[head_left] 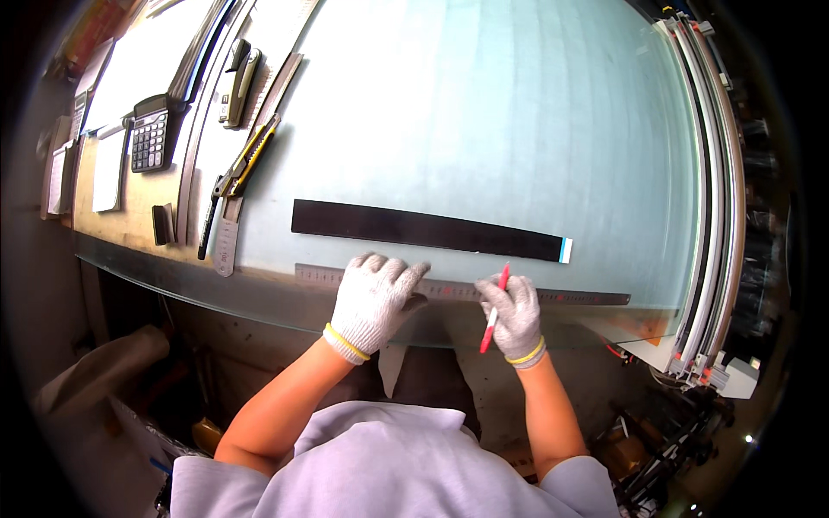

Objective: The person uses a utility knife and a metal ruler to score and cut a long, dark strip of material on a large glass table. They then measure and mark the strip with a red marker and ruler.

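Observation:
A long steel ruler (587, 298) lies along the near edge of a pale frosted sheet (518, 129) on the bench. My left hand (373, 298), in a white knit glove, presses flat on the ruler near its middle. My right hand (514, 315), also gloved, holds a red pen (496, 309) with its tip at the ruler's far edge. Just beyond the ruler lies a long black strip (414, 229) with a white and blue right end.
A yellow utility knife (237, 177), a short steel ruler (226, 246), a calculator (149, 134), a stapler (237, 82) and papers (108, 168) lie at the left. Metal rails (712, 198) stand along the right edge. The bench's near edge runs under my wrists.

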Available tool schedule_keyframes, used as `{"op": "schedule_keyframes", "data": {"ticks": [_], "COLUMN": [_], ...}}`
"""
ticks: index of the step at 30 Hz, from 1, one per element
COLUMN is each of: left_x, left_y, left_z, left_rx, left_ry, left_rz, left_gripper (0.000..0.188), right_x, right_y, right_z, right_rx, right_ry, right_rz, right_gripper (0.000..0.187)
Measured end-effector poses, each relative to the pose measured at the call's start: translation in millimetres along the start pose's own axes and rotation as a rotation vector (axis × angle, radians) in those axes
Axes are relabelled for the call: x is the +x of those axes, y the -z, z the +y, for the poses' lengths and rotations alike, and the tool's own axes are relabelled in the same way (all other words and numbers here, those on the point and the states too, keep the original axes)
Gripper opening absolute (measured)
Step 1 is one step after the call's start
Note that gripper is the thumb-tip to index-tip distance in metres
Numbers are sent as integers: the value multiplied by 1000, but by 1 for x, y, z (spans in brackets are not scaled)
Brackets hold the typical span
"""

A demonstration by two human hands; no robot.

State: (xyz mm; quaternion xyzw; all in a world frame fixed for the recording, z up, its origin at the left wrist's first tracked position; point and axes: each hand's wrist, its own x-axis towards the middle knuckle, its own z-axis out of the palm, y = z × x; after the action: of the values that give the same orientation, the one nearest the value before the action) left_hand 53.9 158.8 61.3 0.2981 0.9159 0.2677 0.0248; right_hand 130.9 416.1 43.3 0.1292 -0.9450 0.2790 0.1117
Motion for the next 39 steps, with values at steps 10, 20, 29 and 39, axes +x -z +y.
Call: {"op": "schedule_keyframes", "data": {"ticks": [10,20,29,39], "left_x": [-48,-39,-35,-35], "left_y": [-9,-14,-13,-15], "left_z": [-59,-66,-64,-66], "left_rx": [187,214,282,313], "left_ry": [200,234,223,214], "left_rz": [69,28,-23,3], "left_gripper": [93,90,89,87], "right_x": [12,27,31,33], "right_y": [18,4,2,2], "right_z": [53,67,70,70], "right_rx": [125,-6,-34,-33], "right_ry": [-307,-277,-279,-300], "right_rz": [47,20,-6,-18], "right_gripper": [50,53,50,49]}}
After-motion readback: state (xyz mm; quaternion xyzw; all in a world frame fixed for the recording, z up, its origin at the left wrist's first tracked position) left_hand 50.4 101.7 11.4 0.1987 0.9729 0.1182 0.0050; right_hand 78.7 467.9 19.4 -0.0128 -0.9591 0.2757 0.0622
